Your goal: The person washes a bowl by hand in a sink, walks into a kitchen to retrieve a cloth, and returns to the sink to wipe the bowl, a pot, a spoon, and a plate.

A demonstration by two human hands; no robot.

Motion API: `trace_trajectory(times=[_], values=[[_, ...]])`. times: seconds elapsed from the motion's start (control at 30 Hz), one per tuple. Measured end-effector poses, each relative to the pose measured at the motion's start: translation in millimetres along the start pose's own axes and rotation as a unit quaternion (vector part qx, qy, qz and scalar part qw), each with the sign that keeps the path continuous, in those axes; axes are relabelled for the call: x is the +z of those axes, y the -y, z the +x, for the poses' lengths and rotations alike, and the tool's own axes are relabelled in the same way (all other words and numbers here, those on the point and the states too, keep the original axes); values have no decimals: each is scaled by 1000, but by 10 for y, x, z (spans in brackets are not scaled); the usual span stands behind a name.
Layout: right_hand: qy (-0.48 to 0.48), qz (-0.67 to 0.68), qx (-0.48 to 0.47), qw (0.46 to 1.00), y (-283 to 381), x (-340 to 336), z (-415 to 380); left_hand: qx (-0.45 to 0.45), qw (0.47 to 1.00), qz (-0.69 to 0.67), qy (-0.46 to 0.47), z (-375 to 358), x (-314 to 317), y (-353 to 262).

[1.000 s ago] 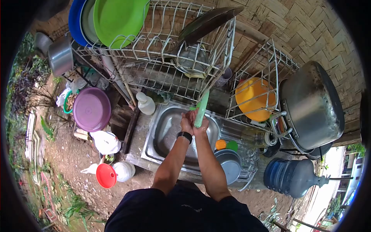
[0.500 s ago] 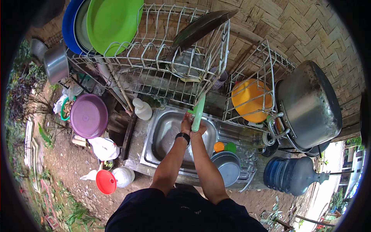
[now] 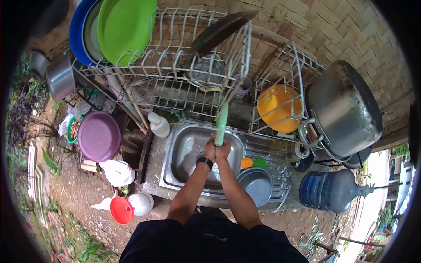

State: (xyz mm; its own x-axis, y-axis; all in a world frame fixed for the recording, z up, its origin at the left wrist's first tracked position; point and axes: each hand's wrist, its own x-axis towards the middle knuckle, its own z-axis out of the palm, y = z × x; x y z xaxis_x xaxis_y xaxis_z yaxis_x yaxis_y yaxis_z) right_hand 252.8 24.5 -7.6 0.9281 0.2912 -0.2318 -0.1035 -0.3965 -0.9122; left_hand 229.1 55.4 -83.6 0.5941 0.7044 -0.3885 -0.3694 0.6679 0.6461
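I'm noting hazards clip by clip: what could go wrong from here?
The black wristband might get splashed: the left hand and right hand are together at the lower end of the green tube, over the sink. The right forearm appears close beside the gray basin, so an outward swing could knock it.

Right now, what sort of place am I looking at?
Probably an open-air kitchen or washing-up area: there's a metal sink, a wire rack holding a large green dish, and bare ground close by.
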Motion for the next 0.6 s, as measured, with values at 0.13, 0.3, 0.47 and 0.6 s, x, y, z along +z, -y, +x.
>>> trace_trajectory(times=[0.13,0.3,0.47,0.6], values=[[149,-243,-21,958,-587,-284,-43,77,899,416,-115,-161,-853,534],[120,-172,-208,955,-59,-566,-510,150,810,552,-133,-708,-560,-24],[137,-166,-258,942,-452,-685,-814,50,788,605,-101,-1054,-400,-371],[169,-230,-231,930,-767,-704,-876,80,732,677,-14,-1154,-969,-63]])
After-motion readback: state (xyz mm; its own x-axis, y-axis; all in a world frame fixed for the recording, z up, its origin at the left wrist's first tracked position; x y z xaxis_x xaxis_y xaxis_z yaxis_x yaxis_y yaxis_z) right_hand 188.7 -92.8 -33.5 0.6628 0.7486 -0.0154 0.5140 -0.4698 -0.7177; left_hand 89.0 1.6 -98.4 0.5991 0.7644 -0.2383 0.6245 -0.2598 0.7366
